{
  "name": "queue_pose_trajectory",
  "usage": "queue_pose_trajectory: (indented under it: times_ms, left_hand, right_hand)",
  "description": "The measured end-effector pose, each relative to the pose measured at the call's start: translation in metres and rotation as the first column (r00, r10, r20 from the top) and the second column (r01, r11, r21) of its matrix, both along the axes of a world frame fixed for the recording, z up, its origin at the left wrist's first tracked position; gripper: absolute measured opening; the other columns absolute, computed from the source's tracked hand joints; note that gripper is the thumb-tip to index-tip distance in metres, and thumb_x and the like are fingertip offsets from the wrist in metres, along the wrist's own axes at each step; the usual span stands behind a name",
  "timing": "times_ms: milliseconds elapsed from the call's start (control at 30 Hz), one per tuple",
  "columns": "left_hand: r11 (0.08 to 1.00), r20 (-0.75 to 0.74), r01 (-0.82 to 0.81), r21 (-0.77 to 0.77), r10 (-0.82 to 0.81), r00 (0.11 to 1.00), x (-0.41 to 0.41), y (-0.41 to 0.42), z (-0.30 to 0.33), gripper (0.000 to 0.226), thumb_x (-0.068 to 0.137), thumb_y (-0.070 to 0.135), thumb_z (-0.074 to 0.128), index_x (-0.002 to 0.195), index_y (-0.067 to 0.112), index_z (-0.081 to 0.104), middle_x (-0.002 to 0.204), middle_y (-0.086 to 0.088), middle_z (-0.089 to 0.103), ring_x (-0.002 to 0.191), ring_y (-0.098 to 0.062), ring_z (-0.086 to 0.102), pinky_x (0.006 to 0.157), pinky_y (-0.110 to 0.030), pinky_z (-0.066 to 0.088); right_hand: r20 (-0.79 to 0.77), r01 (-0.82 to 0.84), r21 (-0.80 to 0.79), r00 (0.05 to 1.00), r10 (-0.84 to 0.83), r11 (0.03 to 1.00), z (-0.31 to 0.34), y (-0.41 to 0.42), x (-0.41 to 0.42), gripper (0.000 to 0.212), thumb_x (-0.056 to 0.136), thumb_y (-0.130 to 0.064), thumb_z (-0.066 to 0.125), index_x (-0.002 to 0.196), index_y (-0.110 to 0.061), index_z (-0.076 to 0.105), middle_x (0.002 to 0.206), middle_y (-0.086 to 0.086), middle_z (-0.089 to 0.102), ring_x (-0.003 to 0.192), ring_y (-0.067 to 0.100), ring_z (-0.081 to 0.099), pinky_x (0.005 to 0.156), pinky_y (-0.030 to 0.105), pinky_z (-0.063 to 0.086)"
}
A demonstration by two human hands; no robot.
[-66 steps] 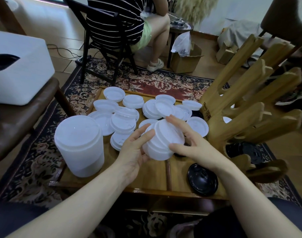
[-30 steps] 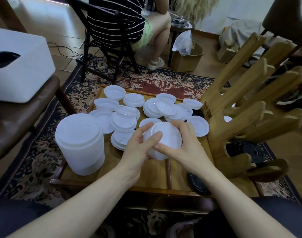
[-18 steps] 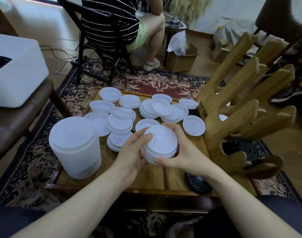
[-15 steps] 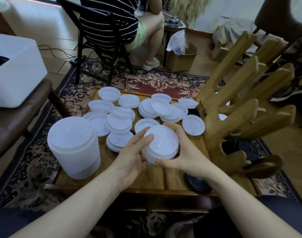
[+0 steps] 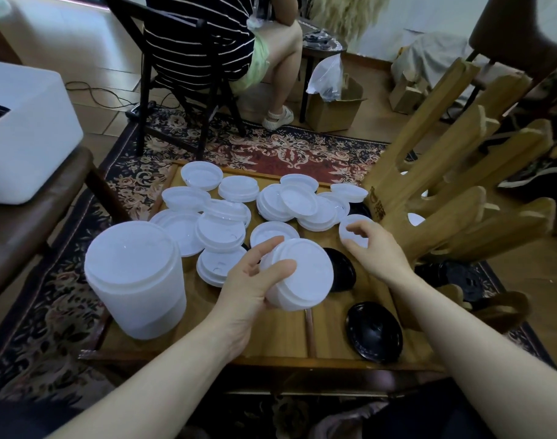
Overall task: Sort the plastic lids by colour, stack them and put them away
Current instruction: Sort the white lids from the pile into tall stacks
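My left hand point(image 5: 255, 280) grips a short stack of white lids point(image 5: 302, 274), tilted, above the wooden tray point(image 5: 280, 337). My right hand point(image 5: 377, 248) hovers over a single white lid point(image 5: 350, 224) at the tray's right side, fingers loosely curled and holding nothing. Several loose white lids point(image 5: 220, 229) lie scattered over the tray's far half. A tall stack of white lids point(image 5: 134, 280) stands at the tray's left front. One black lid point(image 5: 373, 332) lies at the right front, another black lid point(image 5: 342, 270) sits just behind the held stack.
A wooden rack with slanted arms point(image 5: 445, 191) stands right of the tray, with black lids point(image 5: 460, 277) at its foot. A white box point(image 5: 23, 131) rests on a brown seat at left. A person sits on a black chair point(image 5: 182, 90) beyond the patterned rug point(image 5: 270, 150).
My right hand let go of the white lid stack and moved right and forward to the single white lid. My left hand alone now holds the stack.
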State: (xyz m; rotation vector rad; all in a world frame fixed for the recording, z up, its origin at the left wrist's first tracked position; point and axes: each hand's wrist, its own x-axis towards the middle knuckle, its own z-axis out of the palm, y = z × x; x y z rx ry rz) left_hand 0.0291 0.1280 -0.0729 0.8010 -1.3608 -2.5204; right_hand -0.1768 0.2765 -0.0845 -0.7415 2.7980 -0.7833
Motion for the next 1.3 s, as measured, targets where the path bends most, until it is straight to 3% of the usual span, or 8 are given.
queue_pose_trajectory:
  times_ms: [133, 333, 700, 800, 867, 933, 1133, 1300]
  left_hand:
    - [0.999, -0.006, -0.004, 0.038, 0.004, 1.000, 0.001, -0.008, 0.000, 0.059, 0.059, 0.033, 0.082, 0.117, 0.037, 0.070, 0.119, 0.000, 0.071, 0.106, -0.021, 0.069, 0.077, -0.035, 0.060]
    - [0.998, 0.008, 0.013, 0.060, -0.013, 1.000, -0.001, -0.010, 0.002, 0.061, 0.059, 0.033, 0.082, 0.119, 0.034, 0.069, 0.120, -0.002, 0.072, 0.104, -0.021, 0.071, 0.074, -0.035, 0.059]
    - [0.993, 0.037, -0.054, 0.103, 0.050, 0.998, -0.001, -0.009, 0.002, 0.066, 0.060, 0.027, 0.087, 0.123, 0.032, 0.068, 0.122, -0.001, 0.071, 0.112, -0.025, 0.066, 0.078, -0.040, 0.059]
    - [0.989, 0.040, -0.107, 0.104, 0.103, 0.994, -0.001, -0.008, 0.002, 0.068, 0.058, 0.030, 0.085, 0.123, 0.032, 0.067, 0.126, -0.001, 0.068, 0.115, -0.026, 0.064, 0.081, -0.041, 0.057]
    - [0.985, 0.033, -0.138, 0.099, 0.135, 0.990, -0.001, -0.007, 0.003, 0.066, 0.058, 0.032, 0.080, 0.122, 0.033, 0.066, 0.128, -0.001, 0.065, 0.116, -0.026, 0.062, 0.092, -0.046, 0.055]
    - [0.982, 0.027, -0.164, 0.090, 0.162, 0.986, -0.001, -0.006, 0.004, 0.065, 0.056, 0.033, 0.080, 0.120, 0.035, 0.065, 0.129, -0.001, 0.064, 0.117, -0.026, 0.061, 0.098, -0.048, 0.053]
    - [0.975, 0.031, -0.204, 0.088, 0.202, 0.979, -0.002, -0.006, 0.003, 0.063, 0.057, 0.034, 0.080, 0.118, 0.036, 0.063, 0.129, -0.003, 0.063, 0.115, -0.025, 0.062, 0.093, -0.043, 0.056]
    - [0.979, 0.018, -0.182, 0.088, 0.181, 0.983, -0.002, -0.005, 0.004, 0.059, 0.062, 0.034, 0.079, 0.119, 0.034, 0.064, 0.126, -0.002, 0.067, 0.113, -0.024, 0.065, 0.091, -0.043, 0.056]
  right_hand:
    - [-0.139, 0.034, 0.326, 0.990, 0.013, 0.945, -0.021, -0.005, -0.019, 0.034, 0.096, -0.036, 0.056, 0.122, -0.016, 0.063, 0.130, 0.005, 0.055, 0.122, 0.024, 0.048, 0.087, 0.040, 0.046]
    - [-0.245, 0.079, 0.489, 0.968, 0.049, 0.869, -0.031, -0.006, -0.028, 0.023, 0.095, -0.030, 0.053, 0.106, -0.016, 0.067, 0.113, 0.006, 0.058, 0.110, 0.026, 0.050, 0.078, 0.035, 0.045]
    - [-0.385, 0.106, 0.278, 0.923, 0.010, 0.955, 0.010, 0.000, -0.003, 0.011, 0.091, -0.024, 0.057, 0.087, -0.014, 0.060, 0.086, 0.001, 0.063, 0.085, 0.026, 0.057, 0.069, 0.036, 0.039]
    - [-0.039, 0.205, -0.182, 0.976, -0.215, 0.962, 0.039, -0.003, 0.018, 0.006, 0.090, -0.021, 0.061, 0.086, -0.016, 0.061, 0.076, -0.006, 0.064, 0.072, 0.016, 0.058, 0.067, 0.033, 0.045]
    - [0.398, 0.362, -0.526, 0.904, -0.154, 0.770, 0.057, -0.007, 0.035, 0.005, 0.091, -0.011, 0.063, 0.088, -0.014, 0.061, 0.076, -0.001, 0.066, 0.069, 0.014, 0.061, 0.061, 0.027, 0.048]
    - [0.658, 0.499, -0.641, 0.748, 0.084, 0.584, 0.068, -0.008, 0.053, 0.008, 0.091, -0.005, 0.062, 0.096, -0.011, 0.061, 0.083, 0.004, 0.070, 0.070, 0.014, 0.064, 0.057, 0.023, 0.054]
    - [0.712, 0.449, -0.693, 0.548, 0.438, 0.564, 0.068, -0.008, 0.079, 0.064, 0.075, 0.004, 0.067, 0.135, -0.008, 0.047, 0.117, 0.015, 0.069, 0.095, 0.025, 0.071, 0.074, 0.032, 0.060]
    - [0.603, 0.125, -0.653, 0.683, 0.413, 0.747, 0.063, -0.011, 0.087, 0.085, 0.070, 0.005, 0.076, 0.140, -0.026, 0.039, 0.104, 0.010, 0.073, 0.076, 0.020, 0.069, 0.066, 0.028, 0.057]
